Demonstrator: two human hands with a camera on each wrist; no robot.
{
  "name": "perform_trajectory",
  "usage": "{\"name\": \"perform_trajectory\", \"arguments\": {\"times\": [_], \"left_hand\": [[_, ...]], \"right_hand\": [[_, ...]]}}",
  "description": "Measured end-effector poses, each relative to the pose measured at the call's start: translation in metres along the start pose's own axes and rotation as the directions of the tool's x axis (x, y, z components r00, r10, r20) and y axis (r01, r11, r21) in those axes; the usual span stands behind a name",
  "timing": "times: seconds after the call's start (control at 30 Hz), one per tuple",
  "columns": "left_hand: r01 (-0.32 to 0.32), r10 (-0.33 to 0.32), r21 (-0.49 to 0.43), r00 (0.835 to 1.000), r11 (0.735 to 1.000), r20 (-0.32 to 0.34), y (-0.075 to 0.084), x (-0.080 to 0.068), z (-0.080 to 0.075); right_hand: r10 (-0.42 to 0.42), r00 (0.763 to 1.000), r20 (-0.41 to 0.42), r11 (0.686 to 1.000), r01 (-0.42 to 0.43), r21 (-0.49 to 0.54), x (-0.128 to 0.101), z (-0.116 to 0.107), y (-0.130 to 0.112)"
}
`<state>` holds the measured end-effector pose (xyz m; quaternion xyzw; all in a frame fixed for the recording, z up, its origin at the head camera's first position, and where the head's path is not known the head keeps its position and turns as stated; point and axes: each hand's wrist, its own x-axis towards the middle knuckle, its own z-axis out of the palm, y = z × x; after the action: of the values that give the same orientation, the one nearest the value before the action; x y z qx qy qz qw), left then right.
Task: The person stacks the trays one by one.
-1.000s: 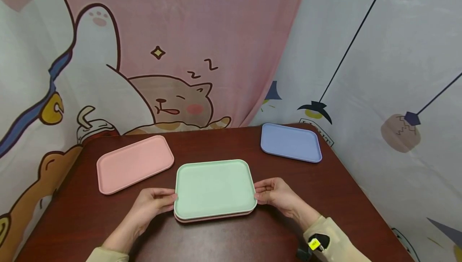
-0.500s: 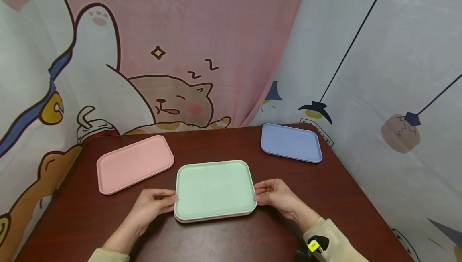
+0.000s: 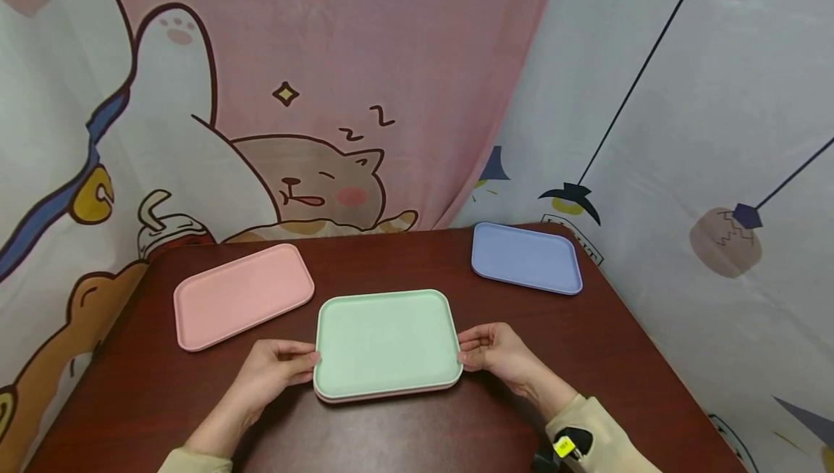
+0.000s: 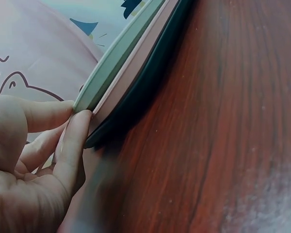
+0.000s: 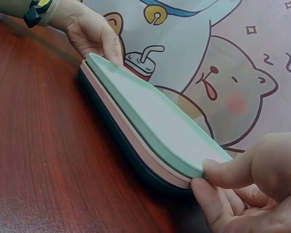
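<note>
A light green tray lies uppermost in a stack in front of me. Beneath it is a pink tray, and under that a dark layer shows in both wrist views. My left hand pinches the green tray's left end, thumb on top of the rim and fingers below. At the opposite end my right hand pinches the rim the same way. In the right wrist view a narrow gap runs between the green tray and the pink one.
Another pink tray lies at an angle at the back left of the brown table. A blue tray lies at the back right near the table edge. A cartoon-printed curtain hangs right behind the table.
The green tray has come slightly lower, so less of the pink rim shows along its front. Both hands keep their pinch and have barely moved.
</note>
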<state>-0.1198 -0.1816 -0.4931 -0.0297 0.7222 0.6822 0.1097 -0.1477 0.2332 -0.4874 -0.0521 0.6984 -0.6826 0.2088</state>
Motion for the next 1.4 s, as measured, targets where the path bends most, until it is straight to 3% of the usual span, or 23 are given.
{"name": "perform_trajectory", "arguments": {"times": [0.23, 0.57, 0.97, 1.4], "left_hand": [[0.010, -0.009, 0.024, 1.000, 1.000, -0.029, -0.0001, -0.0010, -0.0010], [-0.001, 0.001, 0.040, 1.000, 0.999, -0.020, 0.0002, -0.0004, -0.0003], [0.018, -0.014, 0.033, 0.995, 0.999, -0.097, -0.0003, 0.0016, 0.0027], [0.025, -0.021, 0.046, 0.996, 0.999, -0.086, -0.0023, -0.0008, 0.0028]], "right_hand": [[0.005, 1.000, -0.009, 1.000, -0.005, 0.000, 0.0001, 0.0023, 0.0017], [-0.007, 1.000, -0.013, 0.999, 0.006, -0.034, 0.0001, -0.0006, 0.0032], [-0.034, 0.999, -0.022, 0.999, 0.034, -0.017, 0.0002, -0.0001, 0.0059], [-0.039, 0.999, -0.026, 0.998, 0.037, -0.057, -0.0055, 0.0029, 0.0020]]}}
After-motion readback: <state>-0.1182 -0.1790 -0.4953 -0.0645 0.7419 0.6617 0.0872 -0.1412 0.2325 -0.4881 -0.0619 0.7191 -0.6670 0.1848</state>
